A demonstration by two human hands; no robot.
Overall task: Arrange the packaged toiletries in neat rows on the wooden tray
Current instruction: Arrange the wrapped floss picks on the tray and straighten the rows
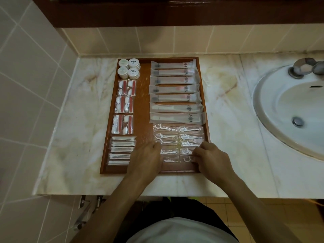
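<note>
Both hands low centre of frame, at the near edge of the brown wooden tray [145,95]. Left hand [146,159] fingers curled on the clear floss-pick packets [178,137]; can't tell if that grip holds one. Right hand [212,159] pinches a packet at the row's near right end. Above: long translucent toothbrush sachets [175,95]. Left column: cotton-swab packs [121,149], round white soaps [128,68] upper left. Marble counter [73,120] underneath.

The wooden tray [142,106] is set lengthwise on the counter; round white soaps [129,68] are grouped at its far left corner; red-and-white sachets [124,106] are paired below them; cotton-bud packs [121,150] are stacked nearest; long toothbrush sleeves [175,92] are rowed at right; clear floss-pick packets [177,141] are laid in two columns beneath.
</note>
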